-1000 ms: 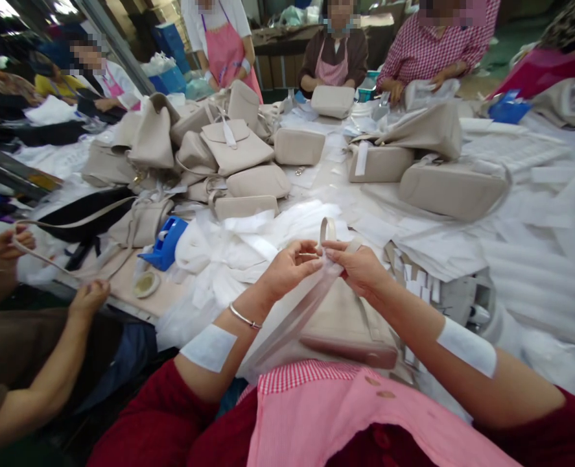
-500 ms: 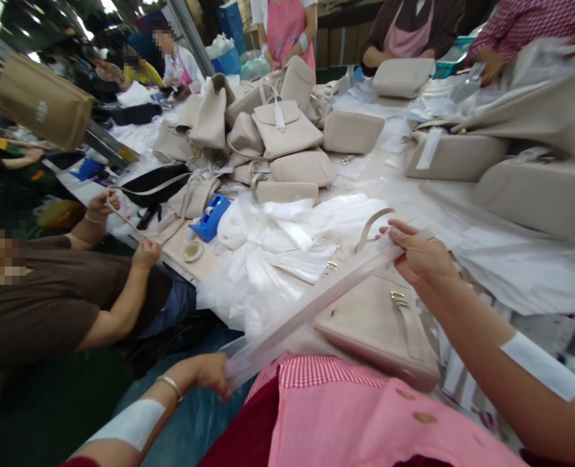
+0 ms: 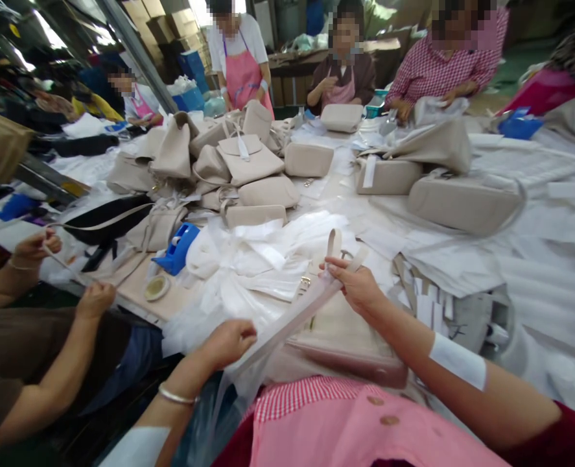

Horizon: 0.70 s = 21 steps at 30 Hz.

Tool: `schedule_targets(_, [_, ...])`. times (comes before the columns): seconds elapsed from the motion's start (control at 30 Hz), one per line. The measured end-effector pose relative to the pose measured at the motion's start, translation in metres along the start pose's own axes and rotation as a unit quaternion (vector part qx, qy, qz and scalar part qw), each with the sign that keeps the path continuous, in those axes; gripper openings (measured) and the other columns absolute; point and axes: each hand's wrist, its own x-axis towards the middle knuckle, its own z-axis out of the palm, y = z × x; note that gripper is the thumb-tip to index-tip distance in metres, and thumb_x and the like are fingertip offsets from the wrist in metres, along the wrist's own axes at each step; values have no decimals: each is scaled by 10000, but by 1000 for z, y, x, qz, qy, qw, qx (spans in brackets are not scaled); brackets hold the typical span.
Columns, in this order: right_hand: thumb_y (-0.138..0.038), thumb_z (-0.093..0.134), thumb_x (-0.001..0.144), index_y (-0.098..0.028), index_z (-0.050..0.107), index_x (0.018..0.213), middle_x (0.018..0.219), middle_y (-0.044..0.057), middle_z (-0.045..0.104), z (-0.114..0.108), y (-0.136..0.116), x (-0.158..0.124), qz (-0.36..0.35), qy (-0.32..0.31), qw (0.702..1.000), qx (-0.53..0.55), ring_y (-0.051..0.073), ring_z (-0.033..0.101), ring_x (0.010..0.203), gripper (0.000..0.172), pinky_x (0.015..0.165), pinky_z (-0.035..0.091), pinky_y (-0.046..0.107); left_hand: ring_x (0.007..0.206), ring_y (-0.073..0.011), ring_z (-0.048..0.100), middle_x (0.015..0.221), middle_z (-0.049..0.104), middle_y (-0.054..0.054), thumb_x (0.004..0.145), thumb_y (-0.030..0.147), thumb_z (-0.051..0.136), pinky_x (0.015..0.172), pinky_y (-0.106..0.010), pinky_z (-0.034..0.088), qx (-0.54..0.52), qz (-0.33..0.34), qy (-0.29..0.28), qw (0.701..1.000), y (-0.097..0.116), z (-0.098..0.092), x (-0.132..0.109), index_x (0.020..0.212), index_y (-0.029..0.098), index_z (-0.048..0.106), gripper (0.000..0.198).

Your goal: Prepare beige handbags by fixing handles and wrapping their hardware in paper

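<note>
My right hand (image 3: 355,282) pinches the top end of a clear plastic strip (image 3: 287,324), close to the handle (image 3: 334,241) of a beige handbag (image 3: 350,334). From there the strip slants down to the left across the bag and hangs loosely near my apron. The bag lies in front of me with a gold buckle showing; part of it is under the plastic. Beside the strip, my left hand (image 3: 229,342) has its fingers curled in, and nothing shows in them.
White wrapping sheets (image 3: 238,279) cover the table ahead. A blue tape dispenser (image 3: 177,250) and a tape roll (image 3: 157,287) lie left. Beige bags (image 3: 251,159) are heaped beyond. At left, a co-worker's hands (image 3: 95,301) hold a strap. More co-workers stand across the table.
My left hand has let go of the strip's lower end and moved up along it. My right hand still holds the upper end. The view has shifted to the right and up.
</note>
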Motion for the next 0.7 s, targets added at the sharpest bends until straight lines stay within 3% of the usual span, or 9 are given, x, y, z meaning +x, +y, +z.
schedule_targets(0.03, [-316,860,590,-142,741,977,866,99,759,1,0,-2,-12,3,1000,-7,226,699,737,441,760,562,390,847,-194,644,920,720,-57,827,362,557,757,-282,495,-29,47,61,997,25,-9,22,926,198,719,250])
schedule_targets(0.1, [-345,853,598,-139,747,971,853,103,760,5,1,-6,-34,8,999,-24,241,697,782,440,806,543,405,958,-199,630,1077,696,-86,842,403,570,790,-271,493,-91,112,95,985,75,-19,60,1052,177,688,331])
schedule_targets(0.2, [-373,838,624,-151,749,995,930,106,759,5,1,-12,-50,-8,997,-59,259,683,897,441,893,506,412,735,-156,609,840,703,-47,845,406,577,667,-247,461,-130,154,59,978,131,-11,98,920,148,702,296])
schedule_targets(0.27, [-392,811,674,-185,725,1077,1074,96,733,-1,-3,-11,-44,-49,996,-53,253,659,993,461,925,493,387,599,-127,533,645,634,-6,849,380,570,578,-237,397,-125,144,78,979,149,0,109,733,143,676,284])
schedule_targets(0.33, [-448,735,761,-245,674,1167,1187,71,690,-10,-11,-5,-14,-75,997,-1,237,656,1012,459,887,514,373,565,-118,507,589,605,5,869,363,537,550,-235,363,-134,129,94,978,154,10,110,655,150,649,323])
schedule_targets(0.47, [-531,523,897,-219,681,1092,1216,87,662,-25,-34,22,85,-86,987,102,251,684,954,401,822,547,403,623,-136,586,691,690,-23,927,405,438,586,-236,407,-183,116,25,976,150,17,98,737,167,687,394])
schedule_targets(0.6, [-433,525,920,-164,725,916,1171,107,683,-16,-33,38,45,-57,995,63,222,678,931,336,821,534,343,614,-147,601,705,705,-40,929,442,421,575,-241,429,-213,69,20,974,147,18,97,750,162,685,424])
schedule_targets(0.7, [-467,561,893,-178,743,982,979,79,730,-4,-13,23,26,-57,998,-23,199,663,839,353,745,519,299,599,-150,596,681,694,-36,917,452,434,567,-244,437,-239,35,41,969,146,18,106,751,155,691,427])
